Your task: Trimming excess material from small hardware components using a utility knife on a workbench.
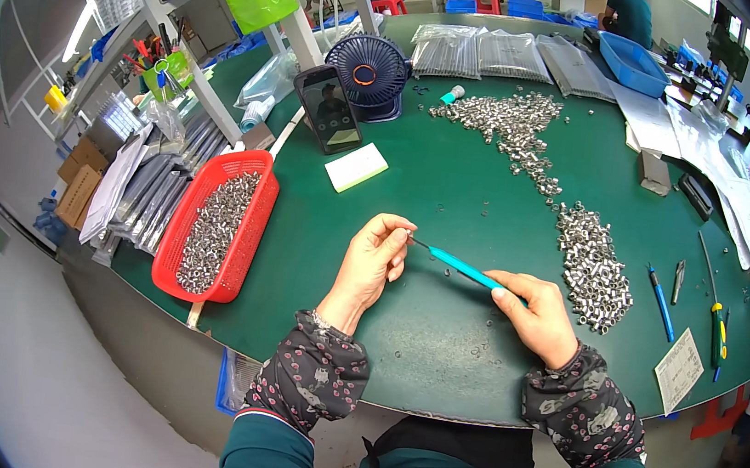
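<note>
My right hand (pixel 537 315) is closed around the handle of a teal deburring tool (pixel 464 268), its thin metal shaft pointing left. At the tip of that shaft, the thumb and fingers of my left hand (pixel 374 260) are pinched together. What sits between them is mostly hidden and too small to make out. Right of my right hand, a pile of small metal sleeves (pixel 591 268) lies on the green table (pixel 434 361). A larger heap of such sleeves (pixel 508 124) spreads farther back. A red basket (pixel 264 212) full of small metal parts stands left of my left hand.
Behind my hands are a white-and-green pad (pixel 356 168), a propped phone (pixel 327 108) and a dark blue fan (pixel 368 74). A blue pen-like tool (pixel 660 303), a screwdriver (pixel 717 333) and a paper tag (pixel 679 371) lie at the right. Filled plastic bags (pixel 511 57) line the far edge.
</note>
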### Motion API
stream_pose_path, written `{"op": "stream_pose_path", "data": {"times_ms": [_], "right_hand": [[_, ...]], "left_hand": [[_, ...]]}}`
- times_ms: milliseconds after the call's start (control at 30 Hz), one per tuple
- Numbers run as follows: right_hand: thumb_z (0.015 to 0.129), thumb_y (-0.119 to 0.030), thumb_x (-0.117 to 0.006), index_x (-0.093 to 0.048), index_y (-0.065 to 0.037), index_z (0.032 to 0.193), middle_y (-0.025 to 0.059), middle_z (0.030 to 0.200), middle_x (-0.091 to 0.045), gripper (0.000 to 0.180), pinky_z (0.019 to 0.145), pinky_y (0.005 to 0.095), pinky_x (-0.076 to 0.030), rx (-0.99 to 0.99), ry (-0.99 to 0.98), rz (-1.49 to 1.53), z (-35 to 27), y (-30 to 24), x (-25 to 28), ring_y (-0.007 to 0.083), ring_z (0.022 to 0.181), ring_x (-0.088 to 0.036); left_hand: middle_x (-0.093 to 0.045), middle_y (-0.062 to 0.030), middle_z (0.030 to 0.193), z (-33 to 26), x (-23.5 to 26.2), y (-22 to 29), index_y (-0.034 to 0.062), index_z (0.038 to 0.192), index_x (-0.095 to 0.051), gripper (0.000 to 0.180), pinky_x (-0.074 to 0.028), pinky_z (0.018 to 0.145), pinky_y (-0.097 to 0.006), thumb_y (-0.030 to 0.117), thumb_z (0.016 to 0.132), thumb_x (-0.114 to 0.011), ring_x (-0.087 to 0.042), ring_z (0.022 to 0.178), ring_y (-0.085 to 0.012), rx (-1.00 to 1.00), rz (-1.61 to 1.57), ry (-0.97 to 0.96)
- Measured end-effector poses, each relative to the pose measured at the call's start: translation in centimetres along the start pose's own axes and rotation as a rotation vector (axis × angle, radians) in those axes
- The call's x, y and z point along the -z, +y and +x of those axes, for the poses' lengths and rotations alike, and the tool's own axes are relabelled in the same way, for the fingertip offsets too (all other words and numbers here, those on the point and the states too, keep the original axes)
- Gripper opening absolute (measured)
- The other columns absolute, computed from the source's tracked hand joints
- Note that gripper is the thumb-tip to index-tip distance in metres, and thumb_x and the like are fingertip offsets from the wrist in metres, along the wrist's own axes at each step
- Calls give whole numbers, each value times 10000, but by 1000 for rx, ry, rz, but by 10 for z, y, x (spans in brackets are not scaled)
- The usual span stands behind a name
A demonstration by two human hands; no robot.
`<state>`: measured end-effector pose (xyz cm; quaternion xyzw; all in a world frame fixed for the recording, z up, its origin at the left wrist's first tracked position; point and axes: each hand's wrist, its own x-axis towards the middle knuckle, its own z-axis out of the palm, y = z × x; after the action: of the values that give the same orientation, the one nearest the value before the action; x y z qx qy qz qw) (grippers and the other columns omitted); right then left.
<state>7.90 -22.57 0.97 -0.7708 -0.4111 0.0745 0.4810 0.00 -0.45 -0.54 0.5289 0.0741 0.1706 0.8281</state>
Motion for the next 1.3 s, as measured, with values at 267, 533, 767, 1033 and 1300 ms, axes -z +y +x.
{"op": "stream_pose_path", "data": {"times_ms": [267,533,767,1033,1300], "right_hand": [[669,-121,-640,-555,-96,1058,66,653,-440,398,489,337,-391,307,282,-504,-4,-16,-10,227,558,-477],[777,-191,-558,-592,-79,994,95,617,-489,247,503,336,-392,95,168,-203,-4,-13,-8,251,534,-493],[770,-184,-563,-593,-73,997,104,618,-494,255,513,342,-385,48,71,-37,-2,-3,-9,254,538,-492],[693,-120,-631,-572,-91,1055,75,621,-431,368,490,327,-386,339,308,-506,-4,-18,-11,221,509,-454],[690,-98,-623,-575,-79,1042,70,618,-439,355,480,315,-377,216,328,-302,-2,-14,-8,209,517,-457]], "left_hand": [[-480,-7,728,0,2,-3,16,901,-538,141,-326,396,-158,146,852,-520,-403,545,-38,-25,39,83],[-489,-10,754,0,1,0,16,933,-530,163,-328,413,-156,160,859,-510,-404,566,-41,-1,-8,162],[-490,-14,751,-1,-2,-2,3,923,-535,163,-321,402,-149,150,860,-507,-400,563,-36,-51,51,127],[-477,-8,723,-1,-2,-3,14,904,-524,161,-326,403,-160,169,862,-505,-407,554,-43,20,34,132],[-501,-22,756,-1,1,1,50,950,-498,158,-330,402,-165,189,879,-472,-425,550,-50,50,-107,99]]}}
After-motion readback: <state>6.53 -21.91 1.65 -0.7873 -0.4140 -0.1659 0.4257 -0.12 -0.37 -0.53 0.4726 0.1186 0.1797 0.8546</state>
